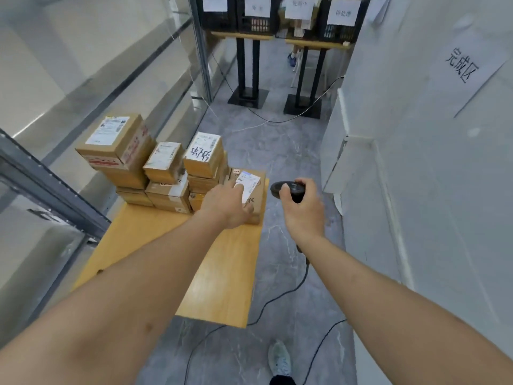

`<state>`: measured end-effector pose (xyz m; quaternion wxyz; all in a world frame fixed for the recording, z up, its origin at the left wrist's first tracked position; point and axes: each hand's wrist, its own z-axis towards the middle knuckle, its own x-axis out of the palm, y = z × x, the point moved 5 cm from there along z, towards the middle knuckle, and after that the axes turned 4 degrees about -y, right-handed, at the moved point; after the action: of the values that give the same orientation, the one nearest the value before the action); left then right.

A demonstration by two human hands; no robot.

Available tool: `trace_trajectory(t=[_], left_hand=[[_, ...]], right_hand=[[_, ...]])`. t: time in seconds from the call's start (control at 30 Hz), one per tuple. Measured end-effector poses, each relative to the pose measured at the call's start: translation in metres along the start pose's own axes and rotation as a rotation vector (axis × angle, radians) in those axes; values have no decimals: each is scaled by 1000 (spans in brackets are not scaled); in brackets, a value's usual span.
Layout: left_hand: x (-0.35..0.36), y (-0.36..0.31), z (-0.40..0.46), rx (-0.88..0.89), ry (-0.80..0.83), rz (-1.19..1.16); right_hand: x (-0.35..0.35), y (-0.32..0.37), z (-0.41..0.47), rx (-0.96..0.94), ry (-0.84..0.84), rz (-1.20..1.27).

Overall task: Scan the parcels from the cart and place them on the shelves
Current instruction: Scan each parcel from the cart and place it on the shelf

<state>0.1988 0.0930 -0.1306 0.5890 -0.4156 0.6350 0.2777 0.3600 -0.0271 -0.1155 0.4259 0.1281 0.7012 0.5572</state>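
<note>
A wooden cart top (211,268) carries several cardboard parcels (166,168) stacked at its far end. The nearest parcel (256,197), at the cart's right far corner, has a white label on top. My left hand (226,202) lies on this parcel, fingers over its top and thumb at its near side. To the right of the parcel, above the floor, my right hand (301,204) grips a black handheld scanner (287,188), whose head points left at the parcel's label. The scanner's cable hangs down to the floor.
Grey metal shelving (52,187) runs along the left. White cabinets (416,190) with a paper sign line the right. Black crates (266,15) with paper labels stand on stands at the aisle's far end. Cables (266,304) trail over the grey floor.
</note>
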Motion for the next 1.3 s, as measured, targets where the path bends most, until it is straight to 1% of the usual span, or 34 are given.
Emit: trace_trajectory(t=[0.13,0.33,0.47,0.6,0.73,0.8,0.9,0.97,1.07,1.2,1.3], left_hand=[[21,-2,31,-120,44,-45],[59,-1,65,-277,66,-125],[88,-1,88,-335,90,-109],[116,2,107,-410,57,-123],[142,4,118,-497,75,-130],[147,4,120,-541,41,-118],[149,8,121,-601,-14,-175],[151,11,118,-612,8,-172],[154,9,111,-561,46,-146],[158,3,96,-483,47,-169],[155,0,90,-462,34,-173]], right_hand=[[25,-16,50,24,109,-11],[58,-46,86,42,197,-20],[75,-69,104,70,201,-14],[85,-94,116,100,191,-28],[92,-110,119,128,191,-41],[93,-111,120,119,195,-51],[95,-114,122,106,194,-62],[95,-117,121,100,200,-75],[93,-122,118,111,195,-80],[90,-123,111,116,204,-79],[87,-119,107,106,215,-70]])
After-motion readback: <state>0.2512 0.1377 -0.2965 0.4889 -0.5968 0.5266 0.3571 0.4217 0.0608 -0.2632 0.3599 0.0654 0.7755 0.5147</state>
